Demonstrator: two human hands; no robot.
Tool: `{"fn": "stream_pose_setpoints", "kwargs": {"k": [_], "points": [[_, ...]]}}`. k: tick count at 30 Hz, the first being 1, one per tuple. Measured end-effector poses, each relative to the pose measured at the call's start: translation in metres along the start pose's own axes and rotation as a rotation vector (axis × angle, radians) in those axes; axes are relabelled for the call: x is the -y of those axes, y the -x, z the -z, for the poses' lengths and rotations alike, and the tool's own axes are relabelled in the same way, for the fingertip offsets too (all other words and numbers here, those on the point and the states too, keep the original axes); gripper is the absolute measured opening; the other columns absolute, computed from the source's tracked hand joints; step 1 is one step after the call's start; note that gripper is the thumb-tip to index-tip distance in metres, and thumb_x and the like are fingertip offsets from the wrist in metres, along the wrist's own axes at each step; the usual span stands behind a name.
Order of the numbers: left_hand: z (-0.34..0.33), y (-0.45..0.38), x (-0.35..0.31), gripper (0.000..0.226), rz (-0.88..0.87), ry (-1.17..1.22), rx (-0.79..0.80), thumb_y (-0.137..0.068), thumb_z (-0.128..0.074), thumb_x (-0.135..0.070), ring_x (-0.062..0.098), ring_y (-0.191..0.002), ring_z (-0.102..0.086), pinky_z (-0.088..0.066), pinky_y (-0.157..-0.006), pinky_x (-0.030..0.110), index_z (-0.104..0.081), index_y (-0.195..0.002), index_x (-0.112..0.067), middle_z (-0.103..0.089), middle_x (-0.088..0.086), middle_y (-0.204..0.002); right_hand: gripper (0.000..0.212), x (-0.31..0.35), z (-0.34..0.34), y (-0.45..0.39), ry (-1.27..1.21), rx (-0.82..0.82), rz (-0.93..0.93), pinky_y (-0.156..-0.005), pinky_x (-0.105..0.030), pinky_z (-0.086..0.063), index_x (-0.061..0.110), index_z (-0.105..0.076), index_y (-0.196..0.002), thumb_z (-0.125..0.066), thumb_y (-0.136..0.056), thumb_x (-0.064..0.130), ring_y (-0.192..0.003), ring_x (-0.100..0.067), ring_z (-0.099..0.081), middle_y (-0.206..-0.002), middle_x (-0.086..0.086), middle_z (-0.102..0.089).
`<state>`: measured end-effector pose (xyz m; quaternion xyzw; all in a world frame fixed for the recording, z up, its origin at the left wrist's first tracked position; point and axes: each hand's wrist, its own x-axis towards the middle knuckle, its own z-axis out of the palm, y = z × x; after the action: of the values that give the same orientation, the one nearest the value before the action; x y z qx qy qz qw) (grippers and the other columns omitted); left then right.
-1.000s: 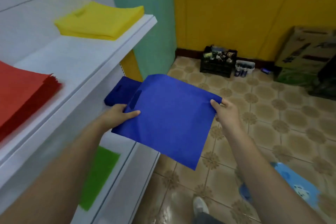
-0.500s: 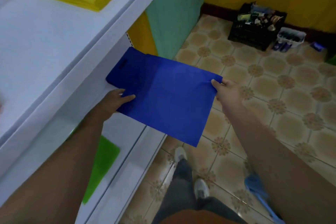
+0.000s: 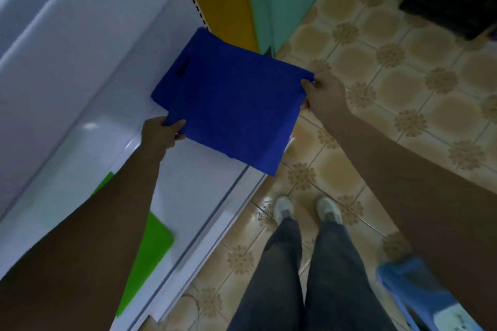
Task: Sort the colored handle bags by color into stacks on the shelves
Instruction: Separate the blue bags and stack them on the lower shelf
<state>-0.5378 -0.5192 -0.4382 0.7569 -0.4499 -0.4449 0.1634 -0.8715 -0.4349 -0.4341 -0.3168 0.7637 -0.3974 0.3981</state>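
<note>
Tiled floor, beige with brown floral medallions, runs beside a white shelf unit. Landmark: the lower white shelf board.

Blue handle bag lies flat over the far end of that shelf, its near right corner overhanging the shelf's front edge above the floor. Handle slot visible near its far left edge. A second blue layer seems to show under its left edge; cannot tell how many bags lie there.

Left hand grips the bag's near left corner, thumb on top, fingers curled beneath. Right hand pinches the bag's far right corner, off the shelf's front edge, fingers closed on the fabric.

Green bag lies flat on the same shelf, nearer the person, partly hidden by the left forearm.

Black crate sits on the floor well beyond the shelf; contents blurred, not identifiable. Blue plastic object on the floor to the right of the person's legs. Yellow and teal wall panels stand behind the shelf's far end.
</note>
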Motion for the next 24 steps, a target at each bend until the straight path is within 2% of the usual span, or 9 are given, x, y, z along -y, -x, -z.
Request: {"fn": "stream_pose_setpoints", "kwargs": {"k": [4, 7, 9, 11, 14, 16, 18, 21, 24], "points": [[-0.002, -0.042, -0.006, 0.009, 0.082, 0.208, -0.093, -0.088, -0.069, -0.002, 0.017, -0.068, -0.064, -0.055, -0.052, 0.019, -0.063, -0.094, 0.0, -0.064, 0.013, -0.086, 0.027, 0.0, -0.02, -0.04, 0.096, 0.071, -0.01, -0.063, -0.037, -0.057, 0.005, -0.051, -0.125, -0.048, -0.1, 0.015, -0.053, -0.015, -0.06, -0.097, -0.017, -0.065], [-0.001, -0.063, -0.005, 0.016, 0.107, 0.367, -0.228, -0.085, -0.072, -0.001, 0.018, -0.071, -0.063, -0.058, -0.063, 0.026, -0.059, -0.076, -0.005, -0.063, 0.013, -0.085, 0.022, 0.002, -0.036, -0.062, 0.066, 0.125, -0.044, -0.056, -0.03, -0.056, 0.004, -0.052, -0.119, -0.046, -0.101, 0.013, -0.049, -0.012, -0.061, -0.096, -0.017, -0.06], [-0.004, -0.07, -0.003, 0.011, 0.126, 0.519, -0.268, -0.085, -0.069, 0.004, 0.019, -0.075, -0.064, -0.058, -0.07, 0.029, -0.061, -0.087, -0.003, -0.063, 0.014, -0.09, 0.022, 0.001, -0.046, -0.072, 0.123, 0.169, -0.033, -0.054, -0.026, -0.055, 0.0, -0.055, -0.114, -0.047, -0.101, 0.015, -0.048, -0.008, -0.061, -0.092, -0.017, -0.061], [-0.006, -0.076, -0.002, 0.022, 0.118, 0.591, -0.294, -0.086, -0.066, 0.008, 0.02, -0.079, -0.065, -0.058, -0.073, 0.029, -0.062, -0.106, -0.001, -0.064, 0.014, -0.091, 0.022, -0.001, -0.054, -0.078, 0.235, 0.202, 0.034, -0.066, -0.033, -0.058, -0.001, -0.059, -0.107, -0.049, -0.1, 0.017, -0.063, -0.015, -0.066, -0.089, -0.017, -0.065], [-0.002, -0.087, 0.0, 0.028, 0.102, 0.622, -0.34, -0.086, -0.062, 0.011, 0.022, -0.079, -0.067, -0.058, -0.072, 0.027, -0.062, -0.112, 0.0, -0.065, 0.017, -0.096, 0.02, -0.005, -0.061, -0.084, 0.291, 0.26, 0.08, -0.075, -0.039, -0.057, -0.002, -0.061, -0.101, -0.053, -0.097, 0.016, -0.079, -0.025, -0.068, -0.091, -0.018, -0.068], [-0.003, -0.09, 0.002, 0.031, 0.1, 0.619, -0.364, -0.086, -0.06, 0.01, 0.023, -0.082, -0.067, -0.058, -0.072, 0.027, -0.062, -0.115, -0.001, -0.064, 0.018, -0.101, 0.02, -0.008, -0.064, -0.087, 0.321, 0.268, 0.105, -0.081, -0.04, -0.055, 0.002, -0.058, -0.11, -0.056, -0.096, 0.016, -0.088, -0.025, -0.067, -0.099, -0.015, -0.066], [-0.008, -0.09, 0.005, 0.045, 0.106, 0.523, -0.379, -0.088, -0.062, 0.0, 0.018, -0.087, -0.064, -0.057, -0.08, 0.028, -0.055, -0.132, -0.008, -0.063, 0.01, -0.102, 0.043, -0.012, -0.067, -0.088, 0.435, 0.216, 0.192, -0.092, -0.039, -0.049, 0.005, -0.046, -0.133, -0.059, -0.094, 0.019, -0.109, -0.029, -0.057, -0.121, -0.016, -0.056], [-0.017, -0.088, 0.007, 0.066, 0.165, 0.438, -0.244, -0.087, -0.066, -0.019, 0.014, -0.093, -0.058, -0.051, -0.094, 0.03, -0.039, -0.147, -0.013, -0.06, 0.006, -0.116, 0.059, -0.018, -0.072, -0.086, 0.613, 0.186, 0.268, -0.101, -0.039, -0.042, 0.005, -0.029, -0.147, -0.055, -0.096, 0.022, -0.124, -0.034, -0.044, -0.138, -0.018, -0.041], [-0.027, -0.088, 0.003, 0.056, 0.176, 0.441, -0.108, -0.086, -0.064, -0.02, 0.017, -0.101, -0.062, -0.054, -0.087, 0.028, -0.05, -0.139, -0.011, -0.061, 0.006, -0.126, 0.05, -0.024, -0.081, -0.086, 0.577, 0.29, 0.207, -0.093, -0.039, -0.043, 0.004, -0.036, -0.142, -0.051, -0.098, 0.022, -0.12, -0.034, -0.048, -0.135, -0.018, -0.047]]}}
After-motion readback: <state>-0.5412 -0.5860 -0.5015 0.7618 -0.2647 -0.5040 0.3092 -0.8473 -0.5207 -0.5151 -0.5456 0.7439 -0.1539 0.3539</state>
